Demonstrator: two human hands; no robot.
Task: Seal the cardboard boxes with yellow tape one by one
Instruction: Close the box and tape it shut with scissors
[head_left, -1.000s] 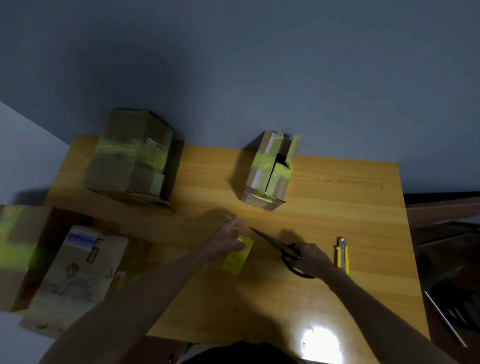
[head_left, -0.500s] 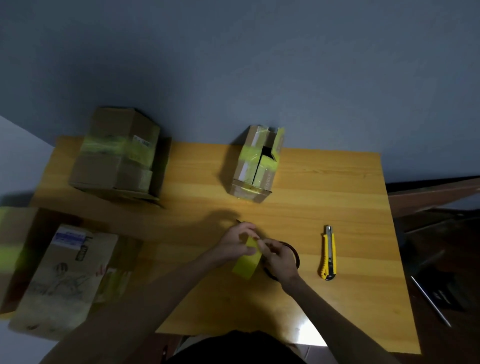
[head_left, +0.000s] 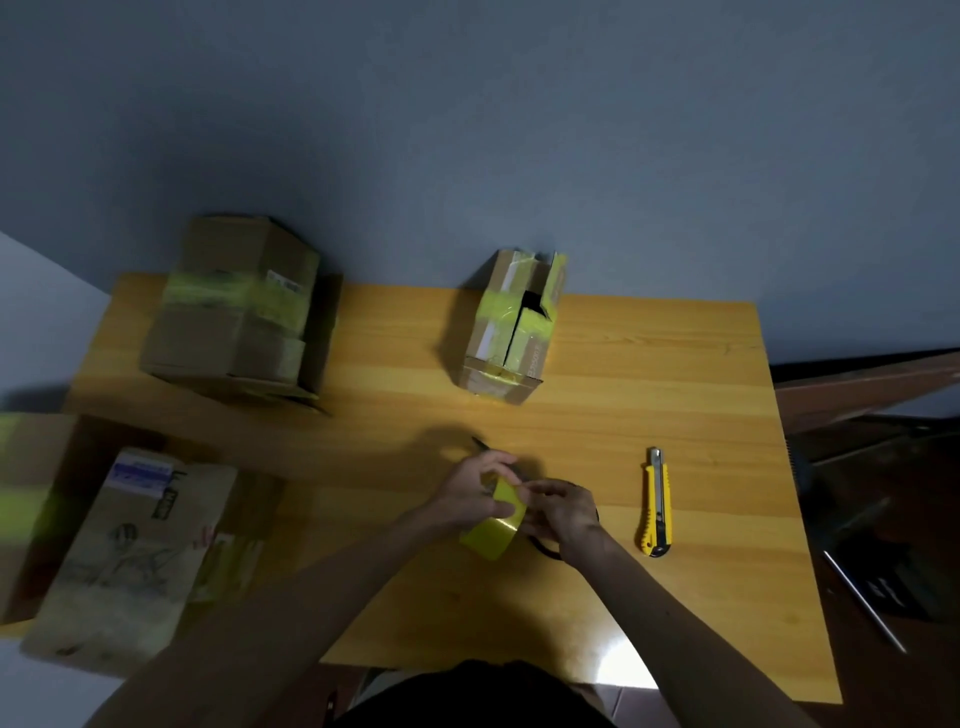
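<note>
We see left hand (head_left: 470, 491) and right hand (head_left: 563, 512) both pinching yellow tape roll (head_left: 491, 530); right hand is off scissors (head_left: 543, 550) now. Wooden tabletop (head_left: 649, 405), grey wall (head_left: 467, 130).

1. The roll of tape (head_left: 491, 535) at lower centre was bright yellow.
2. The table (head_left: 649, 395) was honey-coloured wood with straight grain.
3. The small box (head_left: 511, 332) at upper centre was brown with yellow bands and white strips.
4. The big box (head_left: 234, 306) at upper left was brown with one yellow-green band.
5. The flat box (head_left: 130, 556) at lower left was brown, with a blue-and-white label and a dark line drawing.
6. The knife (head_left: 657, 504) at right was yellow and silver.
7. The wall (head_left: 519, 130) was grey-blue.
</note>
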